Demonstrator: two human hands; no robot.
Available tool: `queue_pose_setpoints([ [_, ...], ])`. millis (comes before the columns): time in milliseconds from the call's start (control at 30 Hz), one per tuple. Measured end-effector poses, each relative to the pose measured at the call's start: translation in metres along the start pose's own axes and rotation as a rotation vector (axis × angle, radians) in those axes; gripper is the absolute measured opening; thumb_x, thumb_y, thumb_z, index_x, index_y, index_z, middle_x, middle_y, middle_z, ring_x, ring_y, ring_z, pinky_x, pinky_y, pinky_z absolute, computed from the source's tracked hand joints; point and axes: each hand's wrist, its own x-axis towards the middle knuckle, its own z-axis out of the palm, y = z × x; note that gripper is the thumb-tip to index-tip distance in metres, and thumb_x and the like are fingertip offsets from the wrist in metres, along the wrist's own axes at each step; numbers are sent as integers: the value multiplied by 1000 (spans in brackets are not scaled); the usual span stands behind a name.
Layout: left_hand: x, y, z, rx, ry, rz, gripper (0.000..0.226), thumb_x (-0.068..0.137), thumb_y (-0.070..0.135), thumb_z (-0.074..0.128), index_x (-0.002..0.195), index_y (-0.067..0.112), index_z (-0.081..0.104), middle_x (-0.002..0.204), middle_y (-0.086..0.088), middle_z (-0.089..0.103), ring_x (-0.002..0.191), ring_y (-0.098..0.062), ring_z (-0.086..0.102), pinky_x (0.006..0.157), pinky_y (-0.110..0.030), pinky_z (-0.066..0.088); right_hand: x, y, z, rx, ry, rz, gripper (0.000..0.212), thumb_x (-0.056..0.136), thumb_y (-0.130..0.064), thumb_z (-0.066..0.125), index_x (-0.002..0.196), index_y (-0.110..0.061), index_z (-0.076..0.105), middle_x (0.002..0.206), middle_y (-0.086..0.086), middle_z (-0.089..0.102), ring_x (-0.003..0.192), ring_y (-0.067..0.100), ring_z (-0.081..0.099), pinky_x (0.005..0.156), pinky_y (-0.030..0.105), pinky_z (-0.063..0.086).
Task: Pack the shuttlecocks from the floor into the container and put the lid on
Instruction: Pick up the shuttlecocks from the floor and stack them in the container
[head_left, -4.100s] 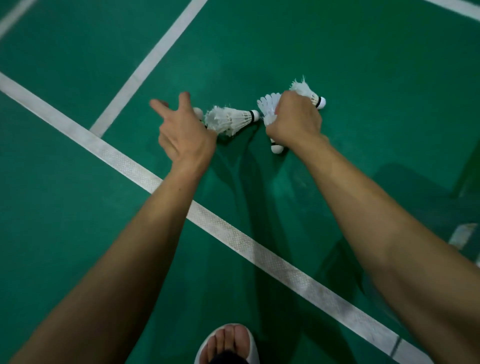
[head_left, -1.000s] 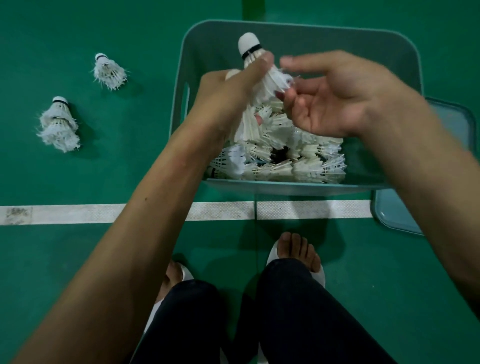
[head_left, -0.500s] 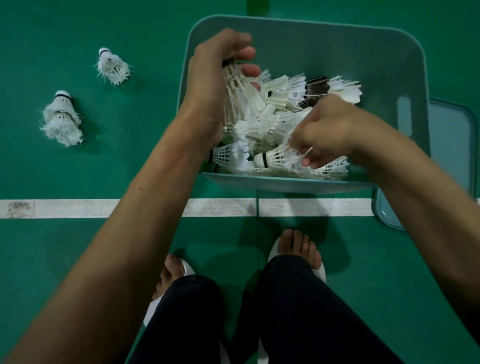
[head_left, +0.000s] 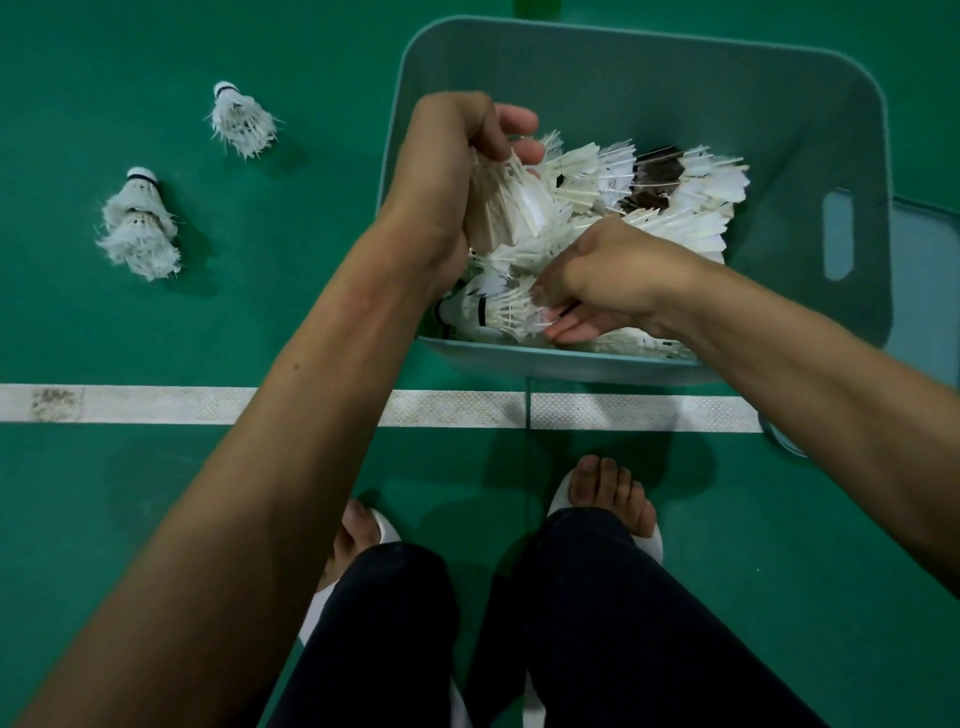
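Both hands down in the container, among the shuttlecocks.

The left hand (head_left: 447, 166) clenches a bunch of shuttlecocks (head_left: 511, 208), feathers fanning out below its fist. It is now inside the container (head_left: 753, 93), where a second ago it held them above the rim. Just nearer the person than that grasp, the right hand (head_left: 618, 275) has its thumb and straightened fingers on the feathers of a lying shuttlecock (head_left: 493, 314) by the near wall. Half a second ago those fingers were curled over it; whether they pinch it now cannot be told. To the right of the right hand, past the container's wall, an edge of the lid (head_left: 930, 260) shows. Well left of the left hand, a loose shuttlecock (head_left: 241, 124) and a stacked pair (head_left: 137, 228) lie on the green floor (head_left: 156, 312).
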Motion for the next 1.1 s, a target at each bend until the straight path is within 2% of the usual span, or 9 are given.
queue_pose_setpoints([
  [233, 0, -2, -3, 138, 119, -47, 17, 86, -2, 54, 95, 6, 67, 93, -10, 76, 85, -24, 70, 69, -31, 53, -4, -6, 2, 6, 22, -99, 21, 89, -5, 75, 101, 12, 70, 87, 22, 74, 64, 25, 77, 58, 29, 64],
  [333, 1, -2, -4, 156, 126, -4, 17, 86, -2, 66, 100, 7, 68, 108, -14, 77, 104, -31, 73, 81, -36, 59, -16, -7, -7, -15, 76, -124, 29, 87, -20, 80, 88, 8, 71, 80, 19, 75, 63, 25, 76, 56, 31, 63],
  [400, 1, -2, -4, 193, 135, 21, 15, 85, 4, 74, 98, 9, 70, 106, -12, 78, 94, -23, 73, 83, -36, 60, -25, -8, -19, -5, 146, -140, 26, 90, -18, 77, 87, 7, 71, 78, 18, 76, 57, 27, 74, 54, 30, 62],
  [500, -3, 0, -1, 237, 128, 48, 13, 83, 10, 81, 94, 9, 74, 96, -5, 77, 77, -11, 66, 63, -20, 52, -34, -13, -39, 177, 239, -205, 18, 94, -11, 69, 88, 7, 71, 80, 20, 77, 53, 25, 65, 54, 30, 56],
  [667, -10, 11, -2, 214, 34, 16, 16, 78, 6, 84, 91, 5, 74, 102, -13, 78, 92, -21, 76, 79, -24, 61, -35, -11, -51, 412, 176, -163, 32, 91, -34, 51, 85, -6, 66, 81, 13, 77, 56, 20, 56, 51, 23, 41],
  [800, -17, 11, -5, 355, -117, -51, 25, 74, -2, 83, 94, 2, 68, 99, -14, 74, 88, -23, 76, 79, -29, 63, -33, -8, -50, 194, 279, -208, 25, 82, -32, 77, 86, -8, 71, 68, 0, 59, 49, 11, 41, 42, 22, 26],
  [900, -18, 7, -4, 706, -95, -23, 20, 80, 0, 79, 97, 7, 71, 97, -10, 74, 91, -28, 75, 83, -40, 63, -36, -5, -49, 199, 213, -192, 18, 81, -13, 81, 75, -4, 66, 58, 0, 49, 44, 11, 30, 41, 22, 17],
  [1000, -18, 5, -3, 1324, -6, 128, 18, 82, 6, 61, 97, 13, 69, 94, -6, 68, 91, -28, 67, 77, -34, 52, -40, -2, -49, -55, 272, -161, 19, 82, -16, 81, 74, -1, 71, 55, 2, 58, 42, 12, 38, 43, 23, 26],
  [1100, -13, 1, -3, 1653, -22, 37, 17, 83, 3, 57, 99, 6, 51, 85, -10, 49, 88, -32, 55, 74, -39, 46, -38, 3, -39, -250, 218, -119, 21, 88, -16, 74, 73, -2, 71, 50, 1, 63, 32, 6, 47, 43, 20, 33],
])
